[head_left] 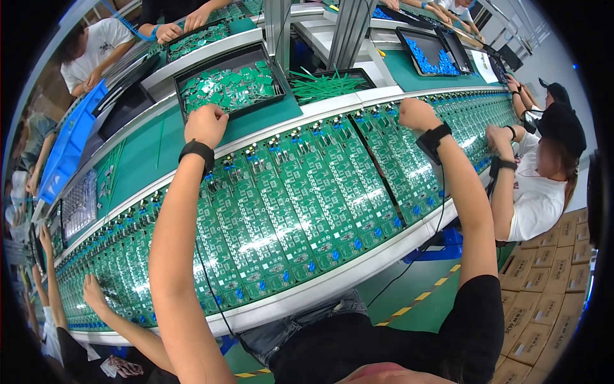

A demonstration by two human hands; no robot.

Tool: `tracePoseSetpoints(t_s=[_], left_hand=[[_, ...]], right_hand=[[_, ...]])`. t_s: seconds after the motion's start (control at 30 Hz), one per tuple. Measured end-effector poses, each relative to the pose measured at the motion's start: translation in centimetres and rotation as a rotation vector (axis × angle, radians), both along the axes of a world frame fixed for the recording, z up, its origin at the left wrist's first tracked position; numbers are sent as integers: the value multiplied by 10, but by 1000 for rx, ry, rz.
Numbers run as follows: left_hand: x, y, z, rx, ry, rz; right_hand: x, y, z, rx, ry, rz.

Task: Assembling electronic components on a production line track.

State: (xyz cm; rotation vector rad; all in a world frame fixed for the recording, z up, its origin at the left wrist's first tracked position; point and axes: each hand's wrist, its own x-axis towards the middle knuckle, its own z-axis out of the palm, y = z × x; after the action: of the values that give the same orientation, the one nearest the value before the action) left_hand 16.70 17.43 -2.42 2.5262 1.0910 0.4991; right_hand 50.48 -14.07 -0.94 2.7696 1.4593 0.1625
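My left hand (206, 126) is at the near edge of a black tray (281, 96) full of small green circuit boards (230, 86). Its fingers are curled together, and whatever they hold is hidden. Farther right, my right hand (419, 116) is closed over the far edge of a long row of green circuit board panels (307, 192); its fingertips are out of sight. Blue, white and black components stand along that far edge, and blue parts dot the near one. Black straps with cords circle both my wrists.
Green strips (326, 85) lie in a tray behind the row, between metal posts (348, 35). A tray of blue parts (430, 57) sits farther right. Co-workers reach in on both sides; one hand (94, 291) is over the panels at left. Cartons (543, 281) are stacked at lower right.
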Motion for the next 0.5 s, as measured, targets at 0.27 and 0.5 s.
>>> tracePoseSetpoints(t_s=[0.27,0.5], left_hand=[[0,-1,-4,53,-9,-11],[-1,-5,-8,156,-15,2]], right_hand=[[-20,27,19,-306,-122,-53],[-20,42,18,-415,-169,-27]])
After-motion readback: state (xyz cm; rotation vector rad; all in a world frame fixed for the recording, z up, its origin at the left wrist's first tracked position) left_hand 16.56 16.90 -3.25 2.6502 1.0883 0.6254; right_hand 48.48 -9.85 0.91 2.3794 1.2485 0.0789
